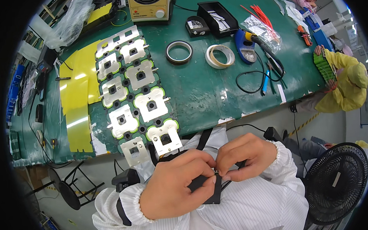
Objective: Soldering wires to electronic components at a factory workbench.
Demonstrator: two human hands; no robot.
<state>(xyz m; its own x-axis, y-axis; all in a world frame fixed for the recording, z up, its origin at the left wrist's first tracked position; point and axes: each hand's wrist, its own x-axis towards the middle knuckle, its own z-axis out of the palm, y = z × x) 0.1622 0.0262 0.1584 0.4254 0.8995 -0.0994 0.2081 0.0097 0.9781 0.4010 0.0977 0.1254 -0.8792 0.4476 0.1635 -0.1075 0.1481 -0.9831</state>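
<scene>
Close to my chest, my left hand (176,186) is closed round a small flat black box (212,195). The fingers and thumb of my right hand (246,156) are pinched together at the upper end of that box, meeting my left fingertips. Whatever the right fingertips hold is too small and too covered to make out. A thin black cable runs beside the box, under my right hand. Beyond my left hand, at the table's near edge, lies a battery pack (140,78) of round cells in black holders, topped with silver metal plates.
The green table (199,98) carries yellow sheets (76,110), a black tape roll (179,52), pale tape rolls (220,57), a soldering iron stand (245,48), blue-handled pliers (266,81), black bins (217,19) and an ionizer fan (151,7). A black fan (336,182) stands right; a stool (69,194) left. A yellow-clad person (347,79) works at right.
</scene>
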